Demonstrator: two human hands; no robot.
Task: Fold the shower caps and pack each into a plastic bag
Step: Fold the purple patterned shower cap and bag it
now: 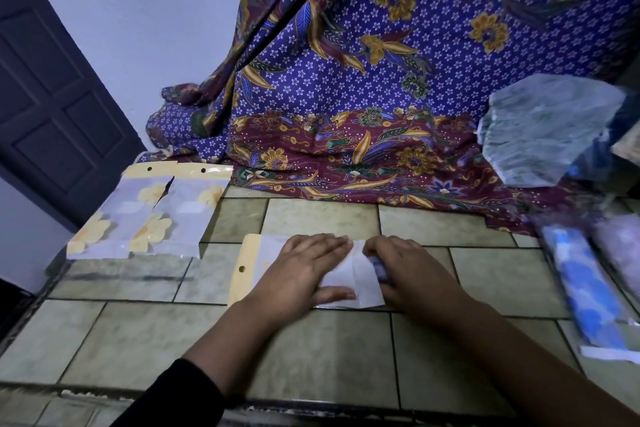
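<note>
A clear plastic bag (360, 282) with a yellow header strip lies flat on the tiled counter (311, 350) in the middle. My left hand (304, 270) lies flat on it, fingers straight, pressing it down. At the bag's right, open end my right hand (401, 270) grips a folded purple-patterned shower cap (378, 268), which is partly inside the bag's mouth and mostly hidden by my fingers.
Two packed bags with yellow flowers (145, 215) lie at the left. A batik cloth (381, 97) hangs at the back. A pale green shower cap (547, 128) sits at the right, with blue (588, 291) and purple caps near the right edge.
</note>
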